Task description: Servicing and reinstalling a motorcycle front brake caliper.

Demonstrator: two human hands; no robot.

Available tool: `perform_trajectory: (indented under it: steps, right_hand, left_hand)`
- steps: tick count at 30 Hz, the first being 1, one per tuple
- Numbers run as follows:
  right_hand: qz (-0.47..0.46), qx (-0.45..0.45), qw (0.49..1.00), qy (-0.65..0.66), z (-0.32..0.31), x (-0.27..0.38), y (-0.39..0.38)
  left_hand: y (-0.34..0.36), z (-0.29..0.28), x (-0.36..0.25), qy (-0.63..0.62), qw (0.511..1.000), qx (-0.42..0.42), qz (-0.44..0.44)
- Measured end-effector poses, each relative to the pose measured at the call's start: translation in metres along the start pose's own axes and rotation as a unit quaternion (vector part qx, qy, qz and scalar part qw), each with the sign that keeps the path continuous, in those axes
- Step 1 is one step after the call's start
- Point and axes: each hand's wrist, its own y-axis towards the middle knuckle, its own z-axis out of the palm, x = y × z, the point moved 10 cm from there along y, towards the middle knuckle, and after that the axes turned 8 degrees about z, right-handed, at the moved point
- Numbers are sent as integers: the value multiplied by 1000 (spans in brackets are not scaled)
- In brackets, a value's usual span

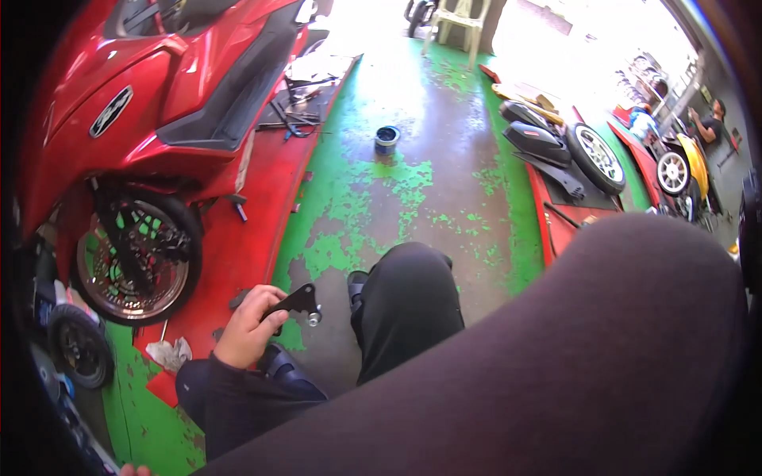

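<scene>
My left hand [249, 327] is closed around one end of a flat black metal bracket [297, 302]. The bracket has small holes, and a silver bolt-like piece [314, 319] sits at its free end. It is held in the air above the floor, in front of my sandalled foot [287, 371]. My right arm [508, 357], in a dark sleeve, crosses the lower picture from the right. Only fingertips [135, 470], seemingly of my right hand, show at the lower left edge; what they do is hidden.
A red scooter [186, 71] stands at left on a red platform [238, 262], its front wheel [139, 258] near my left hand. Tools [290, 119] lie behind it; a tin [386, 140] stands ahead. At right are a loose wheel [595, 157], black panels and a distant person [709, 127].
</scene>
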Motion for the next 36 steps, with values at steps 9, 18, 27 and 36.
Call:
perform_trajectory:
  steps: [9,18,27,36]
  right_hand:
    - [-158,-53,986,13,-36,127,31]
    - [-57,-57,996,-27,-34,88,34]
    - [85,19,996,9,12,25,14]
    - [89,17,996,25,-23,25,11]
  left_hand:
    - [0,13,17,-27,1000,-14,-2]
    - [-21,-1,33,-208,968,-107,-89]
    - [-47,-86,45,-242,884,-400,17]
    - [-59,-88,59,-178,845,-504,-17]
